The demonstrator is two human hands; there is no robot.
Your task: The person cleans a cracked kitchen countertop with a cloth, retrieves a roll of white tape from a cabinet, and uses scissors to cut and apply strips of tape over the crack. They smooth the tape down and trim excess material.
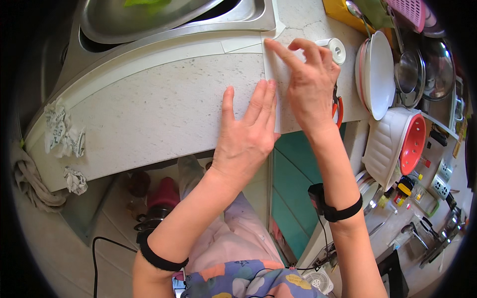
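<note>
My left hand [248, 134] lies flat on the pale speckled countertop [164, 104], fingers stretched out, the fingertips along the edge of a white adhesive strip [271, 64]. The strip runs from near the sink corner toward the counter's front edge. My right hand [313, 79] is over the strip's far end. Its index finger reaches out to the corner where another white strip [243, 43] along the sink meets it, and its other fingers are bent. Beside the right hand stands a roll of white tape [338, 51]. Red-handled scissors or pliers [338, 111] are partly hidden behind my right wrist.
A steel sink [258, 17] with a large metal basin [164, 25] is at the far left. Crumpled paper [62, 131] and a grey cloth [32, 179] lie at the left end. Plates [380, 74], a white-and-red basket [392, 146] and pots stand on the right.
</note>
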